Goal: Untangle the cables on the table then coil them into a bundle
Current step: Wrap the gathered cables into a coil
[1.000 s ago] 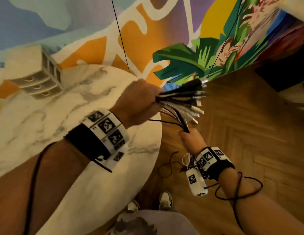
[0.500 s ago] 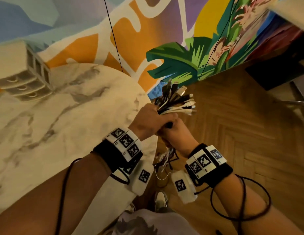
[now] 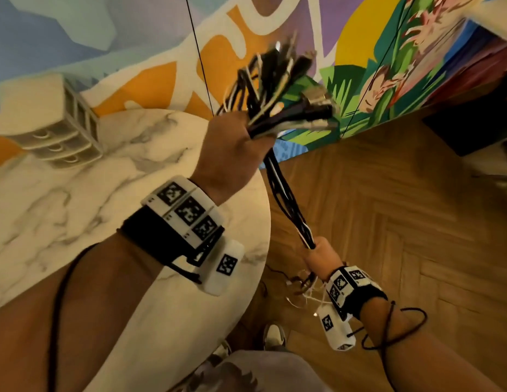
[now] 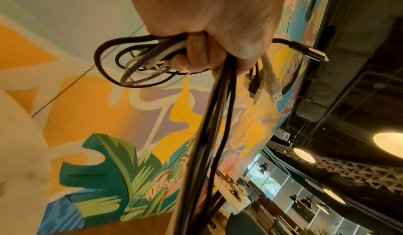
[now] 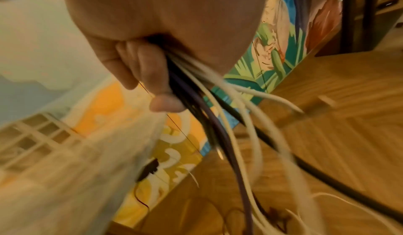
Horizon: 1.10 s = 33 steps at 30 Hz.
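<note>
A bundle of black and white cables (image 3: 286,199) runs taut between my two hands, off the table's right edge. My left hand (image 3: 232,148) grips the upper part in a fist, raised over the table rim. The plug ends (image 3: 289,91) fan out above that fist. In the left wrist view the left hand (image 4: 202,56) is curled round the cables (image 4: 209,135), with small loops (image 4: 139,66) sticking out beside it. My right hand (image 3: 318,254) grips the same bundle lower down, over the floor. In the right wrist view loose cable tails (image 5: 231,135) hang below the right hand (image 5: 152,76).
The round marble table (image 3: 105,193) lies at the left, with a white drawer organiser (image 3: 48,128) at its far side. Wooden herringbone floor (image 3: 402,222) fills the right. A painted mural wall stands behind. My shoes (image 3: 275,336) show below the table edge.
The hands were together half a second ago. Now the left hand has risen with the plug ends and the right hand has slid down along the bundle, pulling it straight.
</note>
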Each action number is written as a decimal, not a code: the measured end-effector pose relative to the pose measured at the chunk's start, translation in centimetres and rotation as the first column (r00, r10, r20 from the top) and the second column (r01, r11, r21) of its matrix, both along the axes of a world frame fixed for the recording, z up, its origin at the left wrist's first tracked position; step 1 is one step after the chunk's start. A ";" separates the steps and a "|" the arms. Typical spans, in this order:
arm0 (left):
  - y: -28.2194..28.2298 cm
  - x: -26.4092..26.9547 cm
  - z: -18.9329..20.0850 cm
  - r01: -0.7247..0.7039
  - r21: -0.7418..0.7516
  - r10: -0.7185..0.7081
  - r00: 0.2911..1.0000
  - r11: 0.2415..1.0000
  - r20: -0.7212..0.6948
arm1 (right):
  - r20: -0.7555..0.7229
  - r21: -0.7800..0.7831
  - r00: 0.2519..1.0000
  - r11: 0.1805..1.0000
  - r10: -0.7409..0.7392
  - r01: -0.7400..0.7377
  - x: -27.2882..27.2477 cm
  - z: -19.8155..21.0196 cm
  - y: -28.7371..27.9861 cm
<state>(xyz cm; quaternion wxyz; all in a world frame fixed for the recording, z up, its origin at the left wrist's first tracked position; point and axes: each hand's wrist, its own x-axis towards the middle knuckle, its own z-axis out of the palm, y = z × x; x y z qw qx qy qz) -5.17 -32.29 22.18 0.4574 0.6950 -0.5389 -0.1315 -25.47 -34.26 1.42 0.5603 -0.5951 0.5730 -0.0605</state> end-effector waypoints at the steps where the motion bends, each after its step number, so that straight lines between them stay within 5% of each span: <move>1: -0.2 0.6 0.6 -0.035 -0.014 0.035 0.999 0.999 -0.002 | -0.027 0.011 1.000 1.000 0.011 -0.011 -0.4 -0.6 0.2; 8: 0.7 1.9 2.2 -0.069 -0.049 0.071 0.997 0.996 0.025 | -0.171 0.119 0.985 0.993 0.016 0.005 -1.8 -2.9 -0.1; 12: 1.0 2.3 3.0 -0.093 -0.071 0.096 0.995 0.993 0.033 | -0.364 -0.013 0.931 1.000 -0.018 0.014 -3.0 -4.0 -2.0; 17: 1.3 2.6 3.7 -0.102 -0.137 0.102 0.995 0.985 -0.003 | -0.408 -0.019 0.913 1.000 0.013 -0.022 -3.8 -3.8 -2.7; 25: 2.0 1.0 0.9 -0.035 -0.042 0.031 0.994 0.998 -0.101 | -0.558 0.097 0.784 0.960 0.271 -0.262 -6.1 -4.7 -1.8; 28: 2.1 -0.4 -1.0 -0.006 0.025 0.010 0.987 1.000 -0.162 | -0.503 0.044 0.768 0.899 0.398 -0.437 -5.9 -4.7 -1.8; 29: 2.2 -0.9 -1.8 0.002 0.051 0.007 0.985 0.999 -0.171 | -0.428 -0.028 0.818 0.899 0.384 -0.437 -5.3 -3.8 -1.7; 31: 2.3 -1.8 -3.3 0.021 0.095 -0.002 0.982 0.995 -0.191 | -0.131 -0.170 0.948 0.936 0.288 -0.308 -3.6 -0.9 -1.6; 33: 2.5 -2.6 -4.6 0.038 0.123 -0.014 0.982 0.992 -0.190 | 0.176 -0.230 0.950 0.949 0.258 -0.215 -0.8 3.7 -1.0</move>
